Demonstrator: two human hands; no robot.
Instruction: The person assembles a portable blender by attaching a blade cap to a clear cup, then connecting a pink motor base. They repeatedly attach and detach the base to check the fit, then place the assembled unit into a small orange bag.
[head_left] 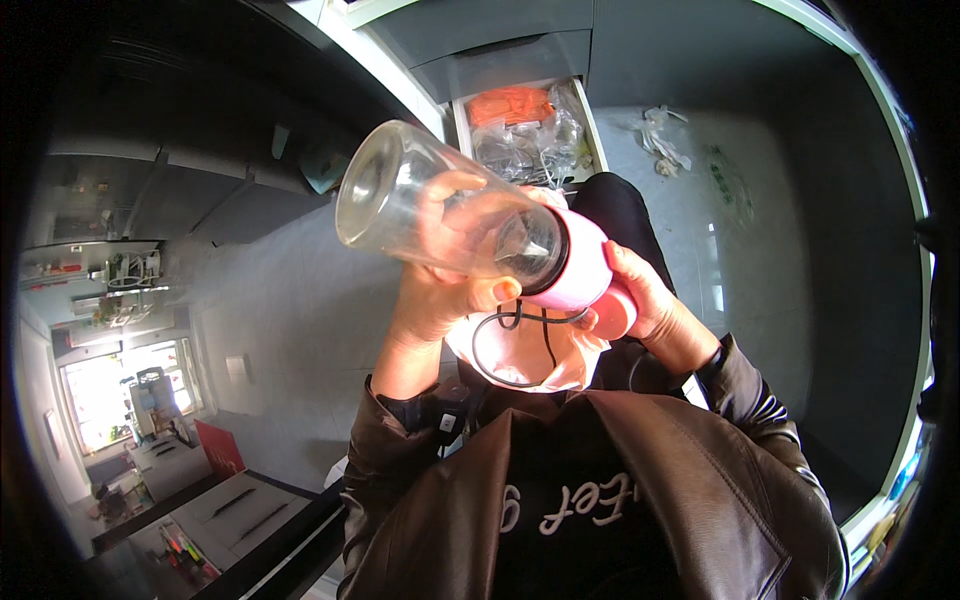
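Note:
I hold a clear, see-through cylindrical bottle [400, 195] tilted in front of me, its wide end up and to the left. A black ring joins it to a rounded pink end piece [578, 262], with a smaller round pink part [614, 309] below that. My left hand [445, 285] is wrapped round the clear cylinder, its fingers showing through the wall. My right hand [648, 295] grips the pink end, some fingers hidden behind it. Under the bottle, a pale pink bag or cloth [560, 362] lies at my lap. A thin black cord [478, 350] loops over it.
Beyond my hands a drawer [597, 135] stands pulled out, holding an orange packet [510, 104] and crumpled clear plastic bags [505, 150]. More crumpled plastic [662, 138] lies on the grey floor to the right. Dark cabinets [240, 110] line the left side.

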